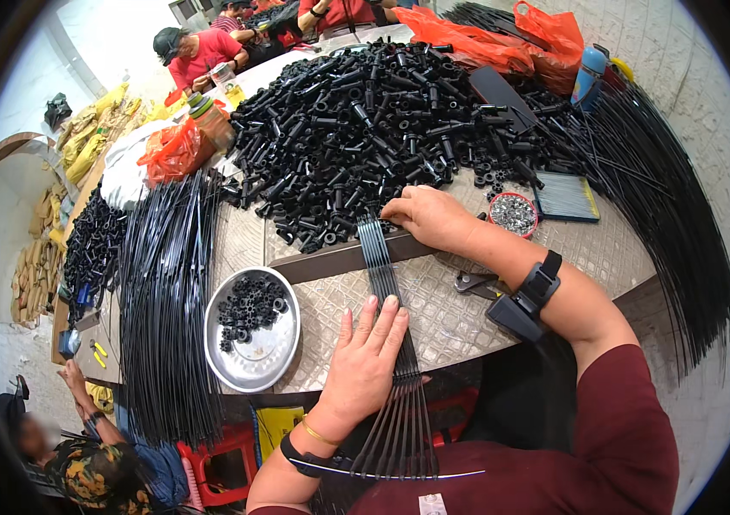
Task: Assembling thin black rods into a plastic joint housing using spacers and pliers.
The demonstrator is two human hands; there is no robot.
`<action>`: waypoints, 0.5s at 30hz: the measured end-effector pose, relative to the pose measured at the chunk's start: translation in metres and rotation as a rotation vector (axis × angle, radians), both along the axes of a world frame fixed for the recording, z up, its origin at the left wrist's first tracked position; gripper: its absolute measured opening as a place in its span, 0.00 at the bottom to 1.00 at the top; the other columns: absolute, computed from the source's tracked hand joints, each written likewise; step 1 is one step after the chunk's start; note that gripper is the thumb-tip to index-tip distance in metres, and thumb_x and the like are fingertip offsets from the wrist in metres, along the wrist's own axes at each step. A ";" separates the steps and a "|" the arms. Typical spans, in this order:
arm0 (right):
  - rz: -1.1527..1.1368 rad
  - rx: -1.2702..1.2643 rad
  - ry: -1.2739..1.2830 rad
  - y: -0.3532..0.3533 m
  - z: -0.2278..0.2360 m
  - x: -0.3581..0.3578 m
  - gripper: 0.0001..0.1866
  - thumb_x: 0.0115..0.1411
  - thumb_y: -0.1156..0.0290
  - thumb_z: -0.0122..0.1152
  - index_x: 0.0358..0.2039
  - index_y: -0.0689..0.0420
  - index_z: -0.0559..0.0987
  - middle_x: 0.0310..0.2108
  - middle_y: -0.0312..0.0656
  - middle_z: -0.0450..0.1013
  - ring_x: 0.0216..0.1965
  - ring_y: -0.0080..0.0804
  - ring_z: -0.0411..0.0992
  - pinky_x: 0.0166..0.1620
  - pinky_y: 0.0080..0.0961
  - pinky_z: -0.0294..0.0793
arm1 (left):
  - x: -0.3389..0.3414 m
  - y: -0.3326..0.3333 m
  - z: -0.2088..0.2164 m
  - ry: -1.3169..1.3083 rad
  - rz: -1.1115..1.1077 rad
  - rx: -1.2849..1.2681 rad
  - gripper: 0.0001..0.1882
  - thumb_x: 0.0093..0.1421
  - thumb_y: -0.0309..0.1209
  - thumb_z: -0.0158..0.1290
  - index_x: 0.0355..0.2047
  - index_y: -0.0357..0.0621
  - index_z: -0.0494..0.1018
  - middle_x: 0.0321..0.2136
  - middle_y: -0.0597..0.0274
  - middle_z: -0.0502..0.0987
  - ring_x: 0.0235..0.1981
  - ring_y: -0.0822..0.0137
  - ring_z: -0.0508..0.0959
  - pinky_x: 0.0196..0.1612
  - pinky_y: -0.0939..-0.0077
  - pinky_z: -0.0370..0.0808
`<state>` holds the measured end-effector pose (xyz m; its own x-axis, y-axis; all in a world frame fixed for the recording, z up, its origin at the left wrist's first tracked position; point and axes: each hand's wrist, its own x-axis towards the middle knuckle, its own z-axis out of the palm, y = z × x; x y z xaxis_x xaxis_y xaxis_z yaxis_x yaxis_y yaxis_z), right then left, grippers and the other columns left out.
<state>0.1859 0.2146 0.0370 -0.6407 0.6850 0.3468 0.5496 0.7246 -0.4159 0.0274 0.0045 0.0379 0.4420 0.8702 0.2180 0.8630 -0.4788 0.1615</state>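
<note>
A flat row of thin black rods [405, 356] runs from a dark bar [313, 263] at the pile's near edge toward my body, fanning apart over the table's front edge. My left hand [359, 371] lies flat with its fingers stretched, fingertips on the row's left side. Beside the shiny upper ends of the rods, my right hand [435, 216] is closed, fingers curled in at the edge of a large pile of black plastic tubular parts [356, 129]. What its fingertips pinch, if anything, is hidden.
A metal bowl [249, 365] of small black parts stands left. Long black rods lie in bundles at left [167, 318] and right [674, 197]. A red dish [512, 215] of metal bits and pliers [476, 283] are near my right arm. Other people sit around the table.
</note>
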 end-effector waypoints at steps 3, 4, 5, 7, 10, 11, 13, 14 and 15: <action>-0.003 0.022 -0.014 -0.001 0.001 -0.004 0.08 0.57 0.66 0.56 0.36 0.49 0.80 0.31 0.41 0.72 0.37 0.41 0.71 0.41 0.35 0.71 | 0.000 0.000 -0.003 0.003 0.001 0.018 0.44 0.47 0.57 0.56 0.57 0.37 0.62 0.60 0.47 0.59 0.62 0.46 0.57 0.62 0.46 0.51; -0.006 0.046 -0.025 -0.001 0.002 -0.005 0.08 0.56 0.68 0.56 0.36 0.50 0.80 0.30 0.39 0.71 0.37 0.40 0.70 0.41 0.34 0.70 | 0.000 0.001 -0.003 -0.004 0.002 0.032 0.46 0.46 0.58 0.57 0.57 0.36 0.62 0.59 0.46 0.60 0.62 0.44 0.58 0.61 0.45 0.51; -0.008 0.046 -0.024 0.000 0.000 -0.006 0.08 0.56 0.68 0.56 0.36 0.50 0.80 0.30 0.39 0.71 0.37 0.40 0.70 0.41 0.34 0.70 | 0.000 0.000 -0.003 -0.003 0.001 0.033 0.46 0.46 0.58 0.57 0.57 0.36 0.62 0.59 0.46 0.60 0.62 0.44 0.58 0.61 0.45 0.51; 0.049 0.137 -0.015 0.005 -0.002 -0.006 0.07 0.56 0.68 0.56 0.34 0.51 0.80 0.29 0.39 0.71 0.36 0.40 0.70 0.41 0.33 0.70 | 0.001 0.000 -0.001 -0.005 0.012 0.025 0.48 0.45 0.58 0.58 0.57 0.35 0.61 0.60 0.45 0.59 0.62 0.42 0.56 0.62 0.44 0.51; 0.032 0.098 0.019 0.005 -0.005 -0.007 0.06 0.56 0.68 0.57 0.33 0.51 0.80 0.29 0.39 0.71 0.36 0.40 0.70 0.41 0.33 0.70 | 0.001 0.000 -0.003 -0.020 0.011 0.030 0.49 0.44 0.58 0.59 0.57 0.35 0.60 0.59 0.43 0.59 0.62 0.41 0.56 0.62 0.44 0.51; 0.033 0.099 0.020 0.005 -0.005 -0.007 0.06 0.56 0.68 0.57 0.33 0.51 0.80 0.29 0.39 0.71 0.36 0.40 0.70 0.41 0.33 0.70 | 0.001 0.000 -0.002 -0.019 0.012 0.030 0.49 0.44 0.58 0.59 0.57 0.35 0.60 0.59 0.43 0.59 0.62 0.41 0.56 0.62 0.44 0.51; 0.024 0.093 0.021 0.005 -0.006 -0.007 0.06 0.55 0.67 0.57 0.33 0.51 0.80 0.28 0.39 0.71 0.36 0.40 0.70 0.41 0.34 0.69 | 0.001 0.000 -0.001 -0.025 0.013 0.021 0.50 0.43 0.59 0.59 0.57 0.34 0.60 0.59 0.42 0.59 0.62 0.41 0.56 0.61 0.45 0.52; 0.023 0.093 0.021 0.005 -0.005 -0.008 0.06 0.55 0.67 0.57 0.33 0.51 0.80 0.28 0.39 0.71 0.36 0.40 0.70 0.41 0.34 0.69 | 0.001 0.000 -0.001 -0.024 0.012 0.021 0.50 0.43 0.59 0.59 0.57 0.34 0.60 0.59 0.42 0.59 0.62 0.41 0.56 0.61 0.45 0.52; 0.022 0.102 -0.004 0.005 -0.004 -0.008 0.06 0.55 0.67 0.57 0.33 0.51 0.80 0.28 0.39 0.71 0.36 0.40 0.70 0.41 0.34 0.70 | 0.001 0.000 -0.002 -0.021 0.012 0.025 0.50 0.43 0.59 0.59 0.57 0.33 0.60 0.59 0.42 0.59 0.62 0.41 0.56 0.61 0.45 0.52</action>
<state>0.1774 0.2200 0.0326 -0.6564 0.6322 0.4116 0.5345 0.7748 -0.3376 0.0279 0.0050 0.0354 0.4267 0.8696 0.2485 0.8653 -0.4725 0.1676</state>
